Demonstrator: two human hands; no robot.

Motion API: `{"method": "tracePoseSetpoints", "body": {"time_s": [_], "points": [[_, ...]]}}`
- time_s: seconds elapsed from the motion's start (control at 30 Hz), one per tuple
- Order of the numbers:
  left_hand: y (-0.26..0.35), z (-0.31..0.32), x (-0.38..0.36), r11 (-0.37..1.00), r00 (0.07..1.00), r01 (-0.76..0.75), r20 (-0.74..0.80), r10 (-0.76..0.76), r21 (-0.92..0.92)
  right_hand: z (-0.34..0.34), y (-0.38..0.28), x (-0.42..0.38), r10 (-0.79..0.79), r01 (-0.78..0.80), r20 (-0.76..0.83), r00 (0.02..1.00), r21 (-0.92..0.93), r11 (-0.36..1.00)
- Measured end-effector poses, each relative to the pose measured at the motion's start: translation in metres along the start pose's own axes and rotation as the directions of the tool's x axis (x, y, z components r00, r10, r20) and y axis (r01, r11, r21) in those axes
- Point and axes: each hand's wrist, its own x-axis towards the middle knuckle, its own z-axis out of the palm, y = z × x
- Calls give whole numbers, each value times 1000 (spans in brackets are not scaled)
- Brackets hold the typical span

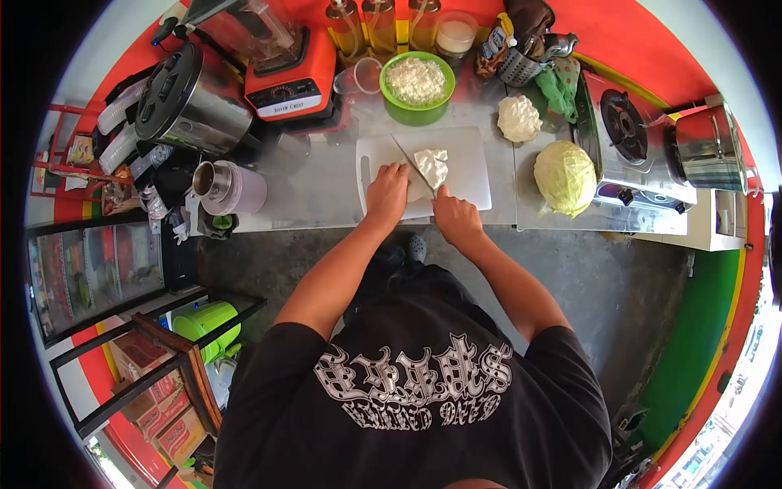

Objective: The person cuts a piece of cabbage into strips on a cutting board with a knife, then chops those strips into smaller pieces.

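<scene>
My right hand (456,215) is closed around the handle of a kitchen knife (414,160), whose blade slants up and left over a white cutting board (470,163). Just left of the blade, my left hand (388,191) presses down with fingers bent together on a pale piece of cabbage (416,191), mostly hidden under the hand. To the blade's right lies a whitish chunk of cabbage (432,165), its surface washed out by light. Behind the board, a green bowl (417,114) holds a heap of finely chopped pale cabbage.
A whole cabbage (565,179) and a paler cut one (519,119) sit right of the board, near a gas stove (623,130). Leftward stand a red blender (289,85), a large steel pot (204,106) and a lilac flask (243,189). Oil bottles (379,24) line the back.
</scene>
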Motion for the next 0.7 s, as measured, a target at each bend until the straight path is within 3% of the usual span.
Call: {"method": "tracePoseSetpoints", "body": {"time_s": [0.2, 0.37, 0.47, 0.6, 0.7], "points": [[-31, -10, -10, 996, 996, 82, -24, -82, -17, -38, 6, -20, 17, -16, -12, 1000, 69, 998], [-33, -13, -6, 994, 970, 14, -239, -41, -112, -45, 28, -36, 109, -97, -66, 992, 161, 982], [-14, -8, 4, 966, 965, -66, -261, -2, -249, -43, 37, -43, 124, -112, -67, 990, 155, 981], [14, 12, 20, 956, 991, 57, -99, -89, -288, -41, 40, -52, 134, -124, -66, 989, 142, 982], [23, 19, 21, 967, 995, 32, -86, -55, -253, -39, 42, -57, 147, -139, -57, 987, 129, 982]]}}
